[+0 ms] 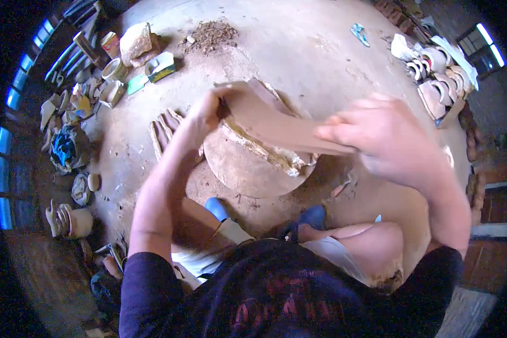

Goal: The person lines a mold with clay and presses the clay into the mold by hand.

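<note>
Both of my hands hold a long grey-brown clay slab by its two ends, and it sags a little between them. My left hand is closed on the far left end. At the right end, my right hand pinches the edge, slightly blurred by motion. Beneath the slab lies a trough-like piece with a ragged, cream-coloured edge, largely covered by the slab. It rests on a round flat disc in front of my feet. Whether slab and trough touch, I cannot tell.
Ridged curved pieces lie left of the disc. Crumbled clay is heaped farther off. Tubs, a box and bags line the left; curved clay pieces stand at the far right. A sandal lies on the floor.
</note>
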Demonstrator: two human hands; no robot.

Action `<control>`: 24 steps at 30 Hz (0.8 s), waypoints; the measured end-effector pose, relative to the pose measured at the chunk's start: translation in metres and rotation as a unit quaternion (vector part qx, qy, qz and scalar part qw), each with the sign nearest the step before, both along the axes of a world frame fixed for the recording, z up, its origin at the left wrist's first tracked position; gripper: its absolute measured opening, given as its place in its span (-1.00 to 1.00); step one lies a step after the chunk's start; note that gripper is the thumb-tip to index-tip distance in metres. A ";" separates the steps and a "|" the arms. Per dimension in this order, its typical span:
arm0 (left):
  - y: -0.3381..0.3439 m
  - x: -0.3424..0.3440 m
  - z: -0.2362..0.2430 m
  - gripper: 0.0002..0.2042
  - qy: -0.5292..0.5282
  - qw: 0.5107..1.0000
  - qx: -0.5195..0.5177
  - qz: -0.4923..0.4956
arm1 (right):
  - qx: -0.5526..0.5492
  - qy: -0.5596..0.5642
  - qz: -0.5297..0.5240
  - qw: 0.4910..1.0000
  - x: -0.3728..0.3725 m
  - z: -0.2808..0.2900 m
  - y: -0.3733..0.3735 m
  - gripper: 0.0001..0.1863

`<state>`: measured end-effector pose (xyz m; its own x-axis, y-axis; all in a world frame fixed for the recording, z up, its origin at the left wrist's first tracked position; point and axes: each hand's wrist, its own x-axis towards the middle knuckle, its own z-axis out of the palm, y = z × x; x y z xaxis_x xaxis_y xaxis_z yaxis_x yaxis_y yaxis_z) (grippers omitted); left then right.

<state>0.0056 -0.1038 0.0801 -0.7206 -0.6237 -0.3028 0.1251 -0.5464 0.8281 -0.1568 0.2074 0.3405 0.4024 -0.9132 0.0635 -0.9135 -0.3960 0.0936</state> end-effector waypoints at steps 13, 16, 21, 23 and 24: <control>-0.061 -0.009 -0.058 -0.76 0.023 0.988 -0.061 0.142 | -0.130 -0.032 -0.074 0.988 -0.025 -0.258 -0.023 -0.65; -0.072 0.006 -0.079 -0.74 0.045 0.988 -0.071 0.127 | -0.083 -0.085 -0.105 0.987 -0.019 -0.272 -0.015 -0.56; -0.061 -0.003 -0.093 -0.68 0.034 0.982 -0.123 0.142 | -0.087 -0.354 -0.398 0.842 -0.047 -0.283 0.007 -0.53; -0.065 0.006 -0.097 -0.67 0.030 0.983 -0.126 0.132 | 0.031 -0.404 -0.475 0.781 -0.040 -0.283 0.000 -0.42; -0.065 0.004 -0.099 -0.67 0.030 0.984 -0.127 0.122 | 0.003 -0.381 -0.473 0.794 -0.044 -0.306 0.001 -0.37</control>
<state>0.0100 -0.1685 -0.0185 -0.5518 -0.8304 -0.0772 0.2789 -0.2710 0.9213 -0.2007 0.2081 0.0342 -0.6178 -0.7850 -0.0456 -0.5934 0.5034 -0.6281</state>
